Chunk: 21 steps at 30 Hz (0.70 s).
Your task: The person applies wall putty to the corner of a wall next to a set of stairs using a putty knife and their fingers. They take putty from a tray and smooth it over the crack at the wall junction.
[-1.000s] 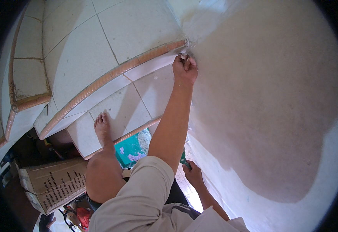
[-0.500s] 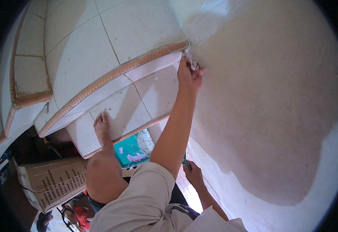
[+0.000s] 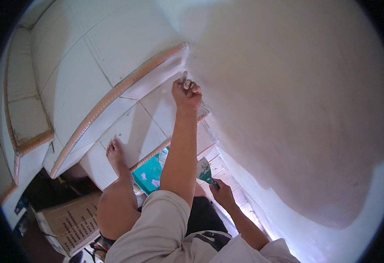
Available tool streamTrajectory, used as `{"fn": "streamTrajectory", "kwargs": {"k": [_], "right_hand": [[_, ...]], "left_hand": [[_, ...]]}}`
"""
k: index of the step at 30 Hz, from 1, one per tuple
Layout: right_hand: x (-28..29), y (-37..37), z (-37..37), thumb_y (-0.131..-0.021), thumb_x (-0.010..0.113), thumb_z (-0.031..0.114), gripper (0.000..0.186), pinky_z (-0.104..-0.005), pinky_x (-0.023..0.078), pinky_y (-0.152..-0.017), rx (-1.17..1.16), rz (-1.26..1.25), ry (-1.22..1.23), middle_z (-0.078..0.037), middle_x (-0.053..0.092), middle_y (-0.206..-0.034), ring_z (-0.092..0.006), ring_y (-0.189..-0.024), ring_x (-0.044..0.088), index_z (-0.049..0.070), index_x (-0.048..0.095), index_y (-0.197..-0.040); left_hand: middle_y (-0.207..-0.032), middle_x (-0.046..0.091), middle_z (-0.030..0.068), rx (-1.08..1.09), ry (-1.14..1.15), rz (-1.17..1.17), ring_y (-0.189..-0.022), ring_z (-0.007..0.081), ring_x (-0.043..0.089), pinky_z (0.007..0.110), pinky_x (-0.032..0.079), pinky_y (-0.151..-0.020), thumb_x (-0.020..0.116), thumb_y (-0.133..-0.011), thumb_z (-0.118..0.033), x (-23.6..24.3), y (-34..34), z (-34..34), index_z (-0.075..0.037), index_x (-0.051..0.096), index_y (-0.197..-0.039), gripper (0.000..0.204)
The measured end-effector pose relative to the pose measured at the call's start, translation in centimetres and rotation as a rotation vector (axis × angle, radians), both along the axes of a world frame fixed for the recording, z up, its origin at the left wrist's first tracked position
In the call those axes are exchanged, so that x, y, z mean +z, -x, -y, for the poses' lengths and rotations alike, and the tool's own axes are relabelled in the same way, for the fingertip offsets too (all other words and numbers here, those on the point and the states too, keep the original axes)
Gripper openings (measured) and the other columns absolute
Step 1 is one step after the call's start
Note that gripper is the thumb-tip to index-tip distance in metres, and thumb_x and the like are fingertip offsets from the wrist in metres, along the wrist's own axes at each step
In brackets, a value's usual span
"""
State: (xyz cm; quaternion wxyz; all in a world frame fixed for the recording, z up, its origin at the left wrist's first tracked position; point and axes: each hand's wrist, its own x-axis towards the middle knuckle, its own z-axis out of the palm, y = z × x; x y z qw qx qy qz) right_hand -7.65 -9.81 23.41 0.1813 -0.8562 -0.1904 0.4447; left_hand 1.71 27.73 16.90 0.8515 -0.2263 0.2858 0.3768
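My left hand (image 3: 186, 94) is raised over the tiled stair tread, close to where the steps meet the wall (image 3: 288, 109). Its fingers are curled, with whitish paste smeared on the fingertips; whether they pinch something is hidden. Lower down, my right hand (image 3: 223, 194) grips a putty knife (image 3: 206, 171) by its green handle, the blade spotted with pale paste and pointing up. Behind my left forearm, partly covered, a teal board or tray (image 3: 147, 173) carries patches of white and pinkish paste.
Pale tiled steps (image 3: 73, 87) with brown rounded edging (image 3: 108, 98) climb at the left. My bare foot (image 3: 114, 149) rests on a tread. A cardboard box (image 3: 71, 221) stands at the lower left, beside dark clutter. The wall shows a large darker area.
My left hand has drawn back from the corner at the brown step edge, toward me. The putty knife in my right hand now shows its blade. The view has shifted slightly.
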Motion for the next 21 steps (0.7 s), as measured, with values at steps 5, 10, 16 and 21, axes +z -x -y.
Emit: {"fn": "streamTrajectory", "kwargs": {"k": [5,10,16,21], "right_hand": [[0.5,-0.4,-0.5,-0.089,0.064,0.025,0.035,-0.0352,0.052,-0.069,-0.030,-0.048,-0.003,-0.018,0.067,-0.083,-0.0257,-0.072,0.066,0.002,0.061,-0.115],[-0.7,0.0,0.8,-0.089,0.063,0.025,0.035,-0.0350,0.052,-0.071,-0.027,-0.044,-0.037,-0.019,0.068,-0.085,-0.0272,-0.073,0.066,0.001,0.060,-0.115],[-0.5,-0.1,1.9,-0.088,0.061,0.025,0.036,-0.0411,0.051,-0.078,-0.001,-0.096,-0.010,-0.022,0.067,-0.093,-0.0347,-0.087,0.065,0.002,0.060,-0.115],[-0.4,-0.8,3.1,-0.088,0.060,0.026,0.036,-0.0441,0.051,-0.080,0.012,-0.140,-0.044,-0.024,0.066,-0.097,-0.0385,-0.093,0.065,0.002,0.060,-0.115]], "left_hand": [[-0.051,0.041,-0.0023,0.003,0.019,-0.043,-0.037,0.0098,0.030,0.023,0.035,-0.038,0.047,-0.085,-0.015,-0.6,1.0,0.7,-0.013,0.044,-0.062,0.024],[-0.051,0.040,-0.0019,-0.051,-0.023,-0.143,-0.038,0.0108,0.030,0.023,0.033,-0.038,0.048,-0.085,-0.017,-0.8,1.8,1.5,-0.013,0.044,-0.064,0.021],[-0.053,0.040,0.0000,-0.073,-0.067,-0.201,-0.041,0.0120,0.031,0.025,0.031,-0.041,0.047,-0.087,-0.019,-1.5,4.6,3.3,-0.014,0.043,-0.067,0.021],[-0.054,0.042,0.0021,-0.123,-0.116,-0.367,-0.041,0.0134,0.031,0.029,0.032,-0.043,0.047,-0.087,-0.021,0.5,8.6,4.9,-0.013,0.045,-0.070,0.019]]}}
